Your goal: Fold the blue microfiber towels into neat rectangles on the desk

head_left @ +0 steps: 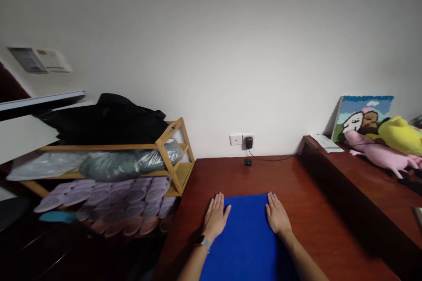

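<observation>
A blue cloth-like sheet (245,237) lies flat on the reddish-brown wooden table (316,224) and runs out of view at the bottom. My left hand (216,217) rests palm down along its left edge near the far corner, fingers stretched forward and thumb over the blue surface. A watch (205,242) is on that wrist. Along the right edge, my right hand (277,214) also lies flat with its fingers pointing away from me, touching the far right corner. Neither hand grips anything. The sheet's exact material cannot be made out.
A wooden rack (174,158) with a black bag (112,118) and several lilac slippers (120,191) stands left. A plugged-in black adapter (249,142) trails a cable behind the table. On the raised right ledge (359,171) sit a pink plush toy (379,153), a yellow one (400,136) and a picture (365,114).
</observation>
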{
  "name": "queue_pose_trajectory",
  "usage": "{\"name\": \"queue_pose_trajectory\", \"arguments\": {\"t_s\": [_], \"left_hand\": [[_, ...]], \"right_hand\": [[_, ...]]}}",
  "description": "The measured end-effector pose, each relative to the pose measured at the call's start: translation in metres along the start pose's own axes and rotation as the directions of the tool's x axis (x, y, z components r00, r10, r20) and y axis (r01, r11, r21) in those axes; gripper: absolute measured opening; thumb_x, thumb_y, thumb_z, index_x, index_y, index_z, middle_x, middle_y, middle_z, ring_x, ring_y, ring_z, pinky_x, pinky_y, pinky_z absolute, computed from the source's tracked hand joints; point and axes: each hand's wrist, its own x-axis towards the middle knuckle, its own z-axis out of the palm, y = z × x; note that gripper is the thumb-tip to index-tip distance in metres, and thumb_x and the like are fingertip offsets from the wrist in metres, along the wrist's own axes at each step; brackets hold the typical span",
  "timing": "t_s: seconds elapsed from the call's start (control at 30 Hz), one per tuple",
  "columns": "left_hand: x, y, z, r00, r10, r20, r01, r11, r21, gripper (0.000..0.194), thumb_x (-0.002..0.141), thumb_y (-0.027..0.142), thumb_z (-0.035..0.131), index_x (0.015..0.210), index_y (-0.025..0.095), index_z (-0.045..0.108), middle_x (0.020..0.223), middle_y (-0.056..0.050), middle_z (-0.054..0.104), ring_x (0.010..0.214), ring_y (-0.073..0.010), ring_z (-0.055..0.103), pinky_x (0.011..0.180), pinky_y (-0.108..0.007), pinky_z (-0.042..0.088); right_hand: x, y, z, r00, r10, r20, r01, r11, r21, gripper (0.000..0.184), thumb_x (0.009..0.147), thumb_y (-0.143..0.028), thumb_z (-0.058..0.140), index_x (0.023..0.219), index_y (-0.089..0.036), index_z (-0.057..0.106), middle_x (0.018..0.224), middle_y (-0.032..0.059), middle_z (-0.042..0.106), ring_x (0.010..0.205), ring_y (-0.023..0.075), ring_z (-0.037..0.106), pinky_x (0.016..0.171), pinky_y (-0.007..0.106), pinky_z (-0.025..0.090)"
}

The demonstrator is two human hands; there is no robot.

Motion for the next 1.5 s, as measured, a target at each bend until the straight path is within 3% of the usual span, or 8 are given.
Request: {"name": "queue_pose_trajectory", "arguments": {"t_s": [0.1,0.23,0.5,0.87,1.03,1.23,1.33,1.5], "left_hand": [[-0.021,-0.048,-0.014,0.997,0.054,0.046,-0.054,0.999,-0.002,0.068,0.106,0.056,0.023,0.162,0.017,0.024,0.166,-0.010,0.032,0.153,-0.0225,0.031,0.126,-0.045,0.028],[-0.038,-0.074,-0.018,0.990,0.136,0.045,-0.136,0.991,-0.017,0.064,0.107,0.052,0.024,0.163,0.021,0.020,0.167,-0.006,0.033,0.153,-0.0184,0.031,0.127,-0.041,0.025],[-0.041,-0.069,-0.009,0.982,-0.054,-0.178,0.052,0.999,-0.015,0.058,0.108,0.041,0.023,0.161,0.017,0.030,0.163,-0.009,0.042,0.152,-0.0214,0.034,0.128,-0.045,0.026],[-0.039,-0.070,-0.005,0.988,-0.083,-0.131,0.080,0.996,-0.035,0.056,0.106,0.035,0.024,0.150,0.014,0.051,0.157,-0.011,0.050,0.149,-0.0220,0.040,0.125,-0.044,0.030],[-0.036,-0.070,-0.006,0.988,-0.081,-0.135,0.076,0.996,-0.045,0.056,0.104,0.034,0.025,0.147,0.012,0.054,0.156,-0.012,0.052,0.148,-0.0220,0.043,0.125,-0.044,0.031],[-0.032,-0.068,-0.009,0.984,-0.091,-0.151,0.081,0.994,-0.070,0.054,0.102,0.034,0.029,0.142,0.011,0.058,0.153,-0.013,0.056,0.145,-0.0239,0.046,0.124,-0.043,0.031],[-0.033,-0.062,-0.021,0.980,-0.091,-0.175,0.079,0.994,-0.071,0.051,0.101,0.033,0.031,0.136,0.015,0.063,0.146,-0.012,0.062,0.139,-0.0254,0.051,0.120,-0.044,0.037],[-0.051,-0.046,-0.053,0.961,-0.146,-0.236,0.133,0.989,-0.070,0.048,0.101,0.030,0.029,0.115,0.021,0.073,0.119,-0.011,0.074,0.115,-0.0271,0.065,0.104,-0.042,0.049]], "right_hand": [[-0.001,0.001,0.000,1.000,0.005,0.006,-0.005,1.000,-0.005,0.071,0.102,-0.044,0.015,0.161,-0.006,0.025,0.169,0.0077,0.025,0.158,0.0215,0.016,0.128,0.036,0.016],[0.001,0.005,0.005,1.000,-0.015,-0.002,0.015,1.000,-0.025,0.071,0.102,-0.043,0.016,0.160,-0.004,0.026,0.169,0.0099,0.026,0.158,0.0223,0.017,0.128,0.036,0.016],[0.004,0.011,0.012,1.000,0.016,0.017,-0.014,0.994,-0.106,0.069,0.102,-0.042,0.016,0.162,-0.010,0.022,0.170,0.0074,0.023,0.158,0.0205,0.014,0.128,0.040,0.014],[0.000,0.003,-0.008,0.995,0.058,0.087,-0.046,0.989,-0.139,0.069,0.101,-0.043,0.018,0.164,-0.014,0.019,0.171,0.0061,0.021,0.158,0.0210,0.013,0.127,0.045,0.015],[-0.080,0.031,-0.008,0.997,0.019,-0.079,-0.017,0.999,0.033,0.068,0.096,-0.046,0.025,0.154,-0.015,0.044,0.164,0.0088,0.038,0.151,0.0238,0.034,0.125,0.041,0.027],[-0.216,0.066,0.028,0.938,0.321,-0.129,-0.257,0.896,0.362,0.071,0.090,-0.065,0.035,0.135,-0.018,0.062,0.139,0.0169,0.065,0.130,0.0351,0.059,0.114,0.048,0.045],[-0.238,0.059,0.031,0.919,0.377,-0.116,-0.286,0.838,0.464,0.077,0.088,-0.069,0.035,0.138,-0.015,0.059,0.139,0.0181,0.064,0.131,0.0341,0.059,0.111,0.044,0.048],[-0.225,0.044,0.014,0.892,0.450,-0.052,-0.358,0.770,0.529,0.081,0.087,-0.075,0.031,0.136,-0.018,0.063,0.132,0.0149,0.071,0.125,0.0326,0.065,0.102,0.041,0.055]]}}
